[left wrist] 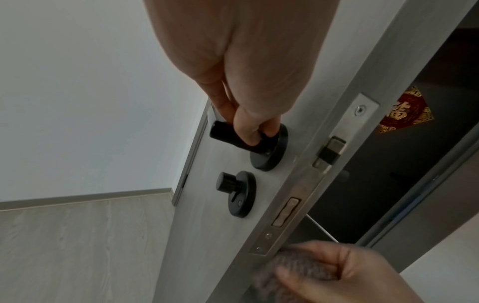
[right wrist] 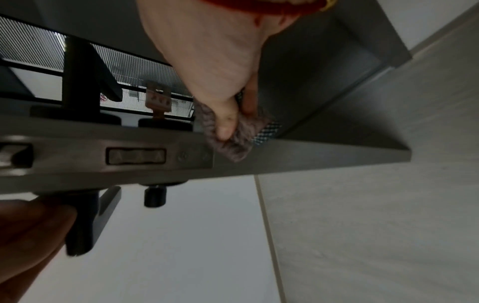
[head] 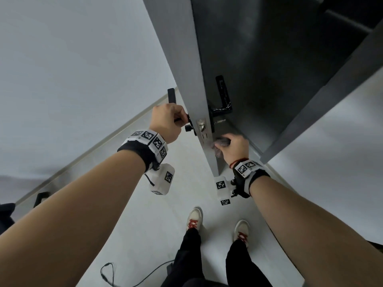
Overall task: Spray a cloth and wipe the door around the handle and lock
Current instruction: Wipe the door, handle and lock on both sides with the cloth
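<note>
Your right hand (head: 232, 145) bunches the cloth (right wrist: 233, 141) against the door (head: 248, 59) edge below the lock plate (left wrist: 287, 211). Your left hand (head: 165, 121) grips the outer handle (left wrist: 233, 135). Wiping appears underway; handle surrounds likely remain.

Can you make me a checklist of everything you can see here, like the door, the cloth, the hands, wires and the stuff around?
Surface: grey door stands ajar, its edge toward the person; metal lock plate runs down that edge.
Job's things: grey cloth pressed at the door edge just below the lock plate; black lever handle and black lock knob on the pale side; another black handle on the dark side. Spray bottle: nothing seen.
Clutter: nothing seen.
Hands: left hand grips the lever handle; right hand holds the cloth.
Cables: black cable on the floor.
Surroundings: white walls, pale floor, red decoration beyond the door.
</note>
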